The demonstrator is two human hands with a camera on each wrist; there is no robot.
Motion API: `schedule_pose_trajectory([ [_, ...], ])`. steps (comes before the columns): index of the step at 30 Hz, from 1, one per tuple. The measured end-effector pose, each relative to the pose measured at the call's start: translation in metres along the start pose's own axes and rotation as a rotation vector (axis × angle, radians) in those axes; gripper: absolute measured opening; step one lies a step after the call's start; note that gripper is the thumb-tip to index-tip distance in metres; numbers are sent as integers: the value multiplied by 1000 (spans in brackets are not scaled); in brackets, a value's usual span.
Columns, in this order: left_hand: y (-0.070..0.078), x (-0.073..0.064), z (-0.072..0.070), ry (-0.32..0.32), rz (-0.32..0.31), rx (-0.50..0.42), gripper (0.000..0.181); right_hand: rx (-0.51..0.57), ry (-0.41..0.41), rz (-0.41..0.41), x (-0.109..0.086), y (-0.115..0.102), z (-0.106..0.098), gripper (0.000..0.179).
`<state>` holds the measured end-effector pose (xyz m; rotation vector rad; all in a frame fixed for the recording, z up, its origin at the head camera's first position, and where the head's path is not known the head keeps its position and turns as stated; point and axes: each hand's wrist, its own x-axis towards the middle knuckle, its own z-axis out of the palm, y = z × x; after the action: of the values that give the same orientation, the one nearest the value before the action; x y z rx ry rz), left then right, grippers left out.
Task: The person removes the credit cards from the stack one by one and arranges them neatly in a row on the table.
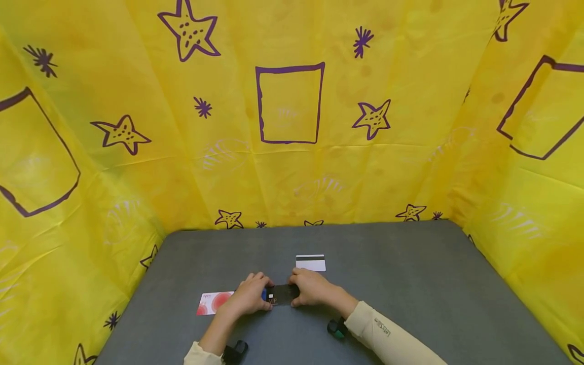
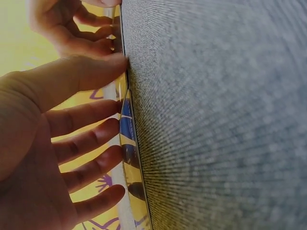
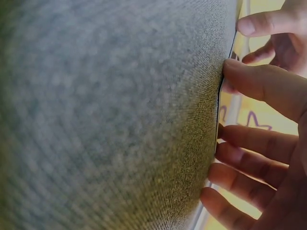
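Note:
A black card (image 1: 284,295) with "VIP" lettering lies nearly flat on the grey table, between the two hands in the head view. My left hand (image 1: 251,295) holds its left end, thumb at the near edge and fingers at the far edge. At its right end, my right hand (image 1: 312,288) grips the card in the same way. A blue card (image 1: 264,294) peeks out beside the left fingers, mostly hidden by that hand. Beyond the right hand lies a white card (image 1: 311,263) with a dark stripe. A white card with red circles (image 1: 213,303) lies left of the left hand, partly covered.
The grey table (image 1: 410,294) extends to both sides of the hands. Yellow cloth (image 1: 292,187) with purple drawings encloses it at the back, left and right. Dark wrist cameras sit on the left wrist (image 1: 235,352) and the right wrist (image 1: 337,328).

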<state>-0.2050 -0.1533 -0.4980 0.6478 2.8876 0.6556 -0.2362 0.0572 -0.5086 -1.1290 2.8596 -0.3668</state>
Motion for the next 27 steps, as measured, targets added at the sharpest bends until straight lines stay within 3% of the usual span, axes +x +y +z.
schedule_pose_trajectory([
  [18, -1, -1, 0, 6, -23, -22, 44, 26, -5, 9, 0, 0, 4, 42],
  [27, -4, 2, -2, -26, -25, -36, 46, 63, -36, -4, 0, 4, -1, 46],
])
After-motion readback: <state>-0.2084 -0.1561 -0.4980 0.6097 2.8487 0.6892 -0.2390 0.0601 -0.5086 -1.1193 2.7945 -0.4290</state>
